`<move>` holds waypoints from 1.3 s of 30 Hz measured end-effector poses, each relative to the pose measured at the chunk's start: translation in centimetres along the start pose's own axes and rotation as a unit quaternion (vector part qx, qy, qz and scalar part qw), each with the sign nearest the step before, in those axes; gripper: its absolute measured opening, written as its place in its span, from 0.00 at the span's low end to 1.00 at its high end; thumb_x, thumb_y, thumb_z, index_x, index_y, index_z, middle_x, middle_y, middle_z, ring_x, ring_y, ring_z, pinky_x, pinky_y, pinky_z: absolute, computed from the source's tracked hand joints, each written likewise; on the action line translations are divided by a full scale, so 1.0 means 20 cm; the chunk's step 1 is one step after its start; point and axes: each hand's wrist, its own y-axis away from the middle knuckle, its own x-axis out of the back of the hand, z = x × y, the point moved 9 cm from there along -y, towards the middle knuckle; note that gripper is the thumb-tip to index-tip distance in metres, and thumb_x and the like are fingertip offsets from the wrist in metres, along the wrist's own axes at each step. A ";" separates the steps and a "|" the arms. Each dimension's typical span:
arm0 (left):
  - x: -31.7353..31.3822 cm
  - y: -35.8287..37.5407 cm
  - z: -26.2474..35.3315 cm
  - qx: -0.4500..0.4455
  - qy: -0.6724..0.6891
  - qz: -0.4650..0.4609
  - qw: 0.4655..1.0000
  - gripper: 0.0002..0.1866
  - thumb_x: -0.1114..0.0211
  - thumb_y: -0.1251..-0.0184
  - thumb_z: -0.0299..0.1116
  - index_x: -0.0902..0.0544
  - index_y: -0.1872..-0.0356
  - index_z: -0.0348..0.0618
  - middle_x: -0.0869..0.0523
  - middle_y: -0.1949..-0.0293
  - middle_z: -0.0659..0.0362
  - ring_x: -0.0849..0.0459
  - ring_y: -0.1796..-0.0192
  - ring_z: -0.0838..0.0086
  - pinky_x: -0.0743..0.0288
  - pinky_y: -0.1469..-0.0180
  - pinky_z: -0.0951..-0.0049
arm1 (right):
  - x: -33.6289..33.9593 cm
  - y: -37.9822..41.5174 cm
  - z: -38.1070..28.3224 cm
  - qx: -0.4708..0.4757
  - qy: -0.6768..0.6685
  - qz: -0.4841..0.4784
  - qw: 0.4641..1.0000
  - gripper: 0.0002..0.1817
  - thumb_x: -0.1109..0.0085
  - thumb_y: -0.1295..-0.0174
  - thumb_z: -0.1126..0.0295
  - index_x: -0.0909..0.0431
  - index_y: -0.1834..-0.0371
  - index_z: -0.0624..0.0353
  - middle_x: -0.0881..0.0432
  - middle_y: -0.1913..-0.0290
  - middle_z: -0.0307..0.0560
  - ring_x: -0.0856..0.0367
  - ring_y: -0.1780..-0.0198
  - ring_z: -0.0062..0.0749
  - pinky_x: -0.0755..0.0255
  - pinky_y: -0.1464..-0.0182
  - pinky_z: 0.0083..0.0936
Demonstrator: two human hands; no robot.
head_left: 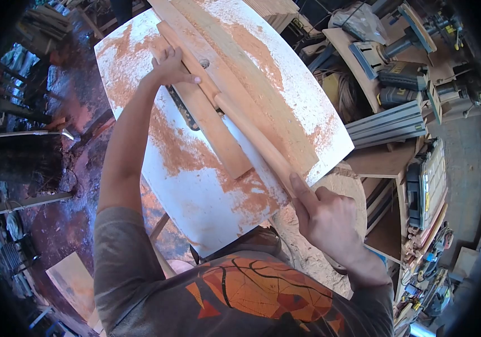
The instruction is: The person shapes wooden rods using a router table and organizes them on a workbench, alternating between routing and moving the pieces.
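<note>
My left hand (174, 68) lies with spread fingers on a flat wooden board (212, 128) on the white table (190, 208). Its thumb reaches toward a narrow strip (187, 59) beside the board. My right hand (322, 213) is closed round the near end of a long wooden piece (257, 140), index finger stretched along it. That piece's far end meets the narrow strip. Along their right side runs a long wide plank (285, 132) dusted with sawdust. A dark slot (187, 115) in the tabletop shows beside the flat board.
Sawdust covers much of the table. At the right stand a wooden shelf (384, 163), stacked metal profiles (389, 123) and clamps or tools (398, 73). A round wooden surface (344, 188) lies beyond the table's right corner. A loose board (75, 283) is at lower left.
</note>
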 end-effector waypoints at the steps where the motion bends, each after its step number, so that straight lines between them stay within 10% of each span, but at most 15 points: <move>1: 0.01 -0.01 -0.02 0.005 0.001 0.001 1.000 0.85 0.20 0.70 0.78 0.55 0.18 0.29 0.56 0.17 0.30 0.62 0.15 0.34 0.67 0.21 0.26 | 0.00 -0.02 -0.01 -0.001 0.002 -0.001 1.000 0.25 0.30 0.37 0.65 0.16 0.35 0.50 0.25 0.81 0.43 0.24 0.85 0.38 0.32 0.80 0.38; 30: 0.20 -0.73 -0.62 0.006 -0.015 0.046 0.999 0.85 0.19 0.75 0.79 0.51 0.16 0.40 0.56 0.16 0.36 0.60 0.16 0.29 0.64 0.23 0.21 | -0.07 -0.67 -0.21 -0.018 0.042 0.000 0.999 0.25 0.35 0.34 0.63 0.17 0.33 0.50 0.23 0.82 0.46 0.19 0.82 0.41 0.25 0.77 0.40; 35: 0.25 -0.75 -0.64 -0.052 0.113 -0.013 0.992 0.76 0.19 0.60 0.70 0.52 0.15 0.39 0.39 0.21 0.34 0.38 0.19 0.44 0.46 0.18 0.51 | -0.04 -0.85 -0.27 -0.042 0.032 -0.019 0.998 0.24 0.36 0.34 0.62 0.17 0.34 0.49 0.19 0.81 0.48 0.15 0.77 0.45 0.22 0.72 0.42; 38: 0.26 -0.81 -0.73 -0.009 0.224 0.102 0.969 0.67 0.21 0.50 0.64 0.49 0.16 0.38 0.31 0.25 0.33 0.29 0.22 0.49 0.39 0.20 0.67 | -0.06 -1.13 -0.32 -0.032 0.032 0.011 0.999 0.23 0.36 0.33 0.60 0.16 0.35 0.47 0.15 0.77 0.53 0.13 0.72 0.50 0.21 0.68 0.45; 39: 0.23 -0.85 -0.77 0.022 0.208 0.136 0.968 0.56 0.28 0.39 0.62 0.43 0.17 0.42 0.30 0.24 0.38 0.32 0.22 0.45 0.45 0.18 0.50 | -0.07 -1.24 -0.34 -0.021 0.035 0.015 0.999 0.23 0.36 0.33 0.60 0.16 0.35 0.47 0.15 0.77 0.53 0.13 0.72 0.50 0.21 0.68 0.45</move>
